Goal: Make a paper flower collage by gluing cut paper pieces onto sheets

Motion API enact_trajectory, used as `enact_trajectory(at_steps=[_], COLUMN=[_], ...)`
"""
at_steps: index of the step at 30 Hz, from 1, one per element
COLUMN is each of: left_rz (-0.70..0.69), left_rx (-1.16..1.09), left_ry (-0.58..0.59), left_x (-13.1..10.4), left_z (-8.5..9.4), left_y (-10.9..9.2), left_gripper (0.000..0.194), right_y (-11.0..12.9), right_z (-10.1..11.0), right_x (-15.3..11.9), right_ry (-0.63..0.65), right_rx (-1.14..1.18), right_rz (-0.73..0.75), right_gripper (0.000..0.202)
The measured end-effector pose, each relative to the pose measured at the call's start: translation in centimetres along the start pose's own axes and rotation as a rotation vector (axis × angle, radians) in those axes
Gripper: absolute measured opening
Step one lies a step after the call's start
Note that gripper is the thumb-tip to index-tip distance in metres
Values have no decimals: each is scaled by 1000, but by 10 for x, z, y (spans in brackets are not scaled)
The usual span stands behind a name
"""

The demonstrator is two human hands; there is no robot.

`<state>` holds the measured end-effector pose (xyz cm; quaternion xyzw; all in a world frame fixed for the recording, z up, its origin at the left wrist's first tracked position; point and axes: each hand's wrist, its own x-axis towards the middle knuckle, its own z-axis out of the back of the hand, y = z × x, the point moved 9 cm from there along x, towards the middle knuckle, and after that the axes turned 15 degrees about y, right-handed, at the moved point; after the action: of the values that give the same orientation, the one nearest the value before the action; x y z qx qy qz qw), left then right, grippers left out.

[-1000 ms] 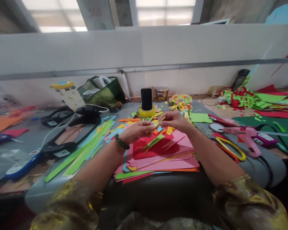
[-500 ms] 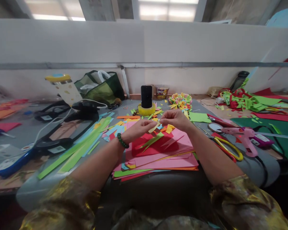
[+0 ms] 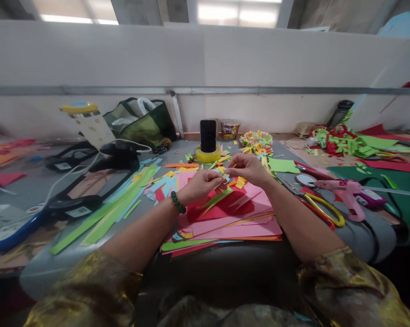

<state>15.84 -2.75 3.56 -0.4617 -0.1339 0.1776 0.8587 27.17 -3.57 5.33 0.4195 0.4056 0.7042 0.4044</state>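
Note:
Over the paper pile my left hand (image 3: 204, 185), with a green bead bracelet (image 3: 178, 202) at the wrist, pinches a small pale yellow paper strip, mostly hidden by the fingers. My right hand (image 3: 248, 169) is closed in a pinch at the strip's other side, fingertips close to the left ones. Beneath them lie a red paper sheet (image 3: 221, 211) and pink sheets (image 3: 259, 223), with cut green slips (image 3: 219, 199) on top. Blue, yellow and orange paper pieces (image 3: 165, 184) are scattered just beyond.
On the right lie yellow-handled scissors (image 3: 325, 209), a pink glue gun (image 3: 349, 195) and a green paper (image 3: 283, 165). Long green strips (image 3: 106, 211) are at left. A phone (image 3: 208, 136) stands in a yellow tape roll (image 3: 208, 155), near a paper-flower cluster (image 3: 257, 143).
My left hand has moved slightly right, nearer my right hand. The pale yellow strip, plainly visible before, is now largely covered by fingers. The view has shifted a little.

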Motion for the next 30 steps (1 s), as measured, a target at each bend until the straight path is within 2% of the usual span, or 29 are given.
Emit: enact_trajectory(at_steps=[9,22,30], left_rz=[64,61,71], left_rx=[-179,-164,-147], left_ry=[-14,8,-11], left_x=[2,-1,0], left_z=[-3,-2,-3], left_y=[13,8,13], left_gripper=[19,24,26], right_y=[-12,-13,-11], right_z=[5,14,14], right_x=[-2,-5,-6], right_ry=[-48,-116,-151], right_rx=[48,79,38], right_rz=[-65,-86,-55], right_gripper=[46,48,45])
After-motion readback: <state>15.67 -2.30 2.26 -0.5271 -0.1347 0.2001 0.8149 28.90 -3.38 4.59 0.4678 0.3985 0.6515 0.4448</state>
